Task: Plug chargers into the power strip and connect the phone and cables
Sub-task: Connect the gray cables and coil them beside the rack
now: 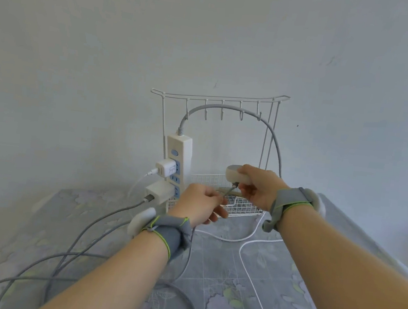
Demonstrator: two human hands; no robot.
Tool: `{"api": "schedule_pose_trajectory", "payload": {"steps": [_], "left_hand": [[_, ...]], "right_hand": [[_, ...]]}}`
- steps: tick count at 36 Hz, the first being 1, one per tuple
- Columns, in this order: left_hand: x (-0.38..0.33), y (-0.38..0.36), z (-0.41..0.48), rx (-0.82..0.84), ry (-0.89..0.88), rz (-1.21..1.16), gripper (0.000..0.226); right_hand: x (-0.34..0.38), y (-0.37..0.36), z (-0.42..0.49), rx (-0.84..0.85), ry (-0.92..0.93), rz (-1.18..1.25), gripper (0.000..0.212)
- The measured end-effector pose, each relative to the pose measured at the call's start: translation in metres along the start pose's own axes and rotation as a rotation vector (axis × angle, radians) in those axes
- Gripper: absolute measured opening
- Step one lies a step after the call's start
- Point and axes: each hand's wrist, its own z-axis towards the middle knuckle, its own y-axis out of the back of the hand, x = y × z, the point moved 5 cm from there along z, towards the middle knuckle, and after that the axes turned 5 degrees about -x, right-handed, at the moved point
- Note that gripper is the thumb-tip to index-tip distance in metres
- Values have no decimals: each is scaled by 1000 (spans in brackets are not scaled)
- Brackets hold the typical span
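The power strip (178, 156) at the far edge of the tablecloth (244, 300) is smooth cream plastic; the upper charger (166, 169) and lower charger (160, 190) in it are glossy white plastic. The rack (220, 100) behind is white-coated metal wire. The tablecloth is a smooth, faintly shiny printed sheet. The grey cables (225, 108) look matt, the white cable (248, 275) slick. The rounded device (235, 175) is matt white plastic, grey on top. The wristbands (170, 235) are grey cloth, green-edged

white wire rack (230, 98) with hooks against pale wall (109, 40); wire basket (243, 205) at its base; floral grey cloth covers table (236, 261).
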Motion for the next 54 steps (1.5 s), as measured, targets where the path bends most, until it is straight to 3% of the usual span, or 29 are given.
{"api": "schedule_pose_trajectory", "payload": {"steps": [5, 11, 19, 27, 30, 32, 35, 37, 44, 48, 54], "left_hand": [[13, 5, 7, -39, 11, -22, 19], [23, 2, 20, -73, 37, -89, 21], [42, -7, 32, -67, 132, -141, 11], [59, -5, 34, -43, 218, -68, 14], [61, -4, 34, -58, 174, 69, 22], [56, 1, 28, -99, 108, 216, 29], [47, 9, 16, -133, 60, 303, 31], [42, 18, 11, -155, 18, 334, 20], [29, 86, -17, -419, -3, 66, 30], [39, 136, -32, -591, -2, 72, 30], [66, 178, -57, -669, 65, 242, 16]], "right_hand": [[-20, -31, 8, 46, -67, -96, 9], [-32, -55, 16, 61, -73, -175, 23], [-41, -47, 34, 22, -43, -271, 13], [-42, -44, 35, 15, -56, -286, 14], [-42, -41, 30, 16, -56, -265, 11], [-42, -39, 27, 23, -45, -272, 29], [-42, -35, 17, 28, -32, -267, 38], [-41, -30, 10, 36, -18, -262, 37], [-36, -17, -18, 72, 19, -234, 22], [-36, -20, -34, 109, 24, -225, 21], [-46, -40, -58, 235, -2, -275, 22]]}}
